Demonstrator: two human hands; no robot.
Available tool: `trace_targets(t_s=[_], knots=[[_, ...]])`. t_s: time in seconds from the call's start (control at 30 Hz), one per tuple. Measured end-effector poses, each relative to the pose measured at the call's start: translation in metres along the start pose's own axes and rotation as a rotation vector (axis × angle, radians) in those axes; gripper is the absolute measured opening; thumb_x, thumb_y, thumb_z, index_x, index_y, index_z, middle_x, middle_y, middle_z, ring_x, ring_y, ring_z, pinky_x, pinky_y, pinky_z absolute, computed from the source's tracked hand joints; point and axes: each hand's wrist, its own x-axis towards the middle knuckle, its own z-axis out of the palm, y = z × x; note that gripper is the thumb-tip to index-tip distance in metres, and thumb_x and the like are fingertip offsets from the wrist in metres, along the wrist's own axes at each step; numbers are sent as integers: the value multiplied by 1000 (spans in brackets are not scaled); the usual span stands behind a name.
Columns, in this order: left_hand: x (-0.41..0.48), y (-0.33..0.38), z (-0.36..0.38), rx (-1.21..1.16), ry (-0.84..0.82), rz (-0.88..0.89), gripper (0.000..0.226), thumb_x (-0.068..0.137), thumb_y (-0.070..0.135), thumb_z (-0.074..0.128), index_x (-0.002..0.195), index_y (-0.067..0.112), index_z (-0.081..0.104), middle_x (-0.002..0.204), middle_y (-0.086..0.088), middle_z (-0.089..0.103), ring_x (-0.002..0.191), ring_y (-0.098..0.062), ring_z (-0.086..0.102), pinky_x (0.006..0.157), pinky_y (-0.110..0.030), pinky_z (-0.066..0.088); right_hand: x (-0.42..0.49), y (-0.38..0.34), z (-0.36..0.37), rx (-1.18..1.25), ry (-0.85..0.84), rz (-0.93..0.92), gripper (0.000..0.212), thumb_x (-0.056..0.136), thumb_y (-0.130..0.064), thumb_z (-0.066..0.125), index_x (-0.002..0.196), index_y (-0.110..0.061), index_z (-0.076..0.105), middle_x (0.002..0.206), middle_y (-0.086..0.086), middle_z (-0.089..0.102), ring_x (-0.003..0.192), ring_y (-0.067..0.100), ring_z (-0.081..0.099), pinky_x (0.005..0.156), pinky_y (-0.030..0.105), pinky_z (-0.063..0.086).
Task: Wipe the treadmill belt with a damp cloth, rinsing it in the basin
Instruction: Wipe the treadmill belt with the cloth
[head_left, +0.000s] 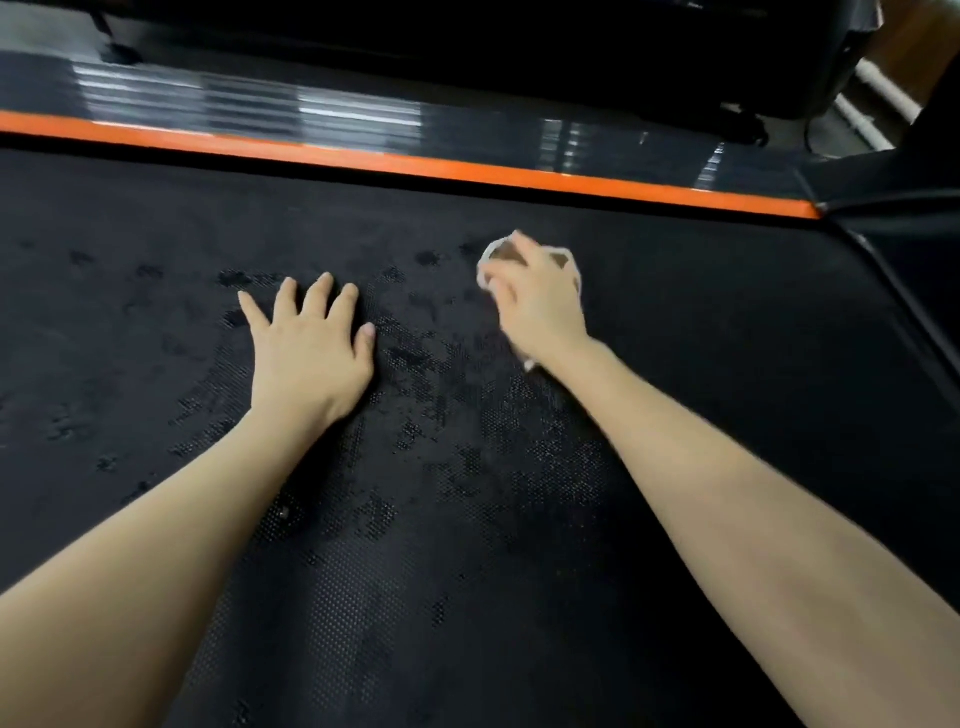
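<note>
Our right hand (537, 304) covers the cloth (487, 262) and bears it down on the treadmill belt (467, 519). The hand is blurred, so we cannot tell whether the fingers curl into the fabric or press it flat. Only pale edges of the cloth show around the fingers and beside the wrist.

Our left hand (311, 343) lies palm down on the belt, fingers spread and straight, holding nothing, near the cloth but apart from it.

We judge the cloth to be soft, light and limp. It is likely to bunch and slide under the palm unless taken across its middle with the whole hand.

The belt is dark and dimpled, with wet-looking patches between and below the hands. An orange strip (415, 163) and a glossy side rail (260, 109) border its far edge. The basin is not in view.
</note>
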Motion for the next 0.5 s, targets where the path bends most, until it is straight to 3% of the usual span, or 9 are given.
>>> trace_targets(t_s=[0.07,0.17,0.23,0.3,0.4,0.5], knots=[[1,-1,1,-1,-1,-6,54,97,42,30,145,16,34,153,-10,29,140,-38,19,110,-63,5,-33,-22,3,71,-37,-233,25,90,-25,45,91,-30,70,129,0,53,116,30,38,102,49,30],[0,-3,2,-28,-2,-1,54,97,41,31,145,16,35,153,-10,30,140,-38,19,110,-64,6,-55,-26,0,162,-193,-444,26,93,-31,50,112,-30,68,143,4,45,125,25,37,106,47,27],[-1,-4,3,-39,6,1,54,98,41,32,145,16,35,153,-9,30,140,-38,19,110,-64,6,-31,-3,-7,82,-192,-390,28,97,-33,47,120,-34,63,149,3,38,132,29,36,111,44,20],[-1,-4,3,-38,7,-5,54,98,42,28,145,16,35,153,-8,30,140,-38,19,110,-64,5,8,29,-11,-2,-120,-155,30,99,-33,44,123,-34,60,152,4,33,135,28,32,112,41,17],[0,-2,3,-16,7,-15,65,91,47,16,144,16,36,152,-9,32,139,-38,21,110,-64,7,49,47,-6,-75,-17,145,31,99,-38,38,122,-36,60,151,2,33,133,29,35,113,51,14],[0,-1,2,-15,-3,-20,68,88,49,14,144,17,35,152,-8,32,139,-37,21,110,-63,7,54,0,21,-107,15,68,31,96,-40,42,119,-38,62,144,1,41,127,27,42,108,47,20]])
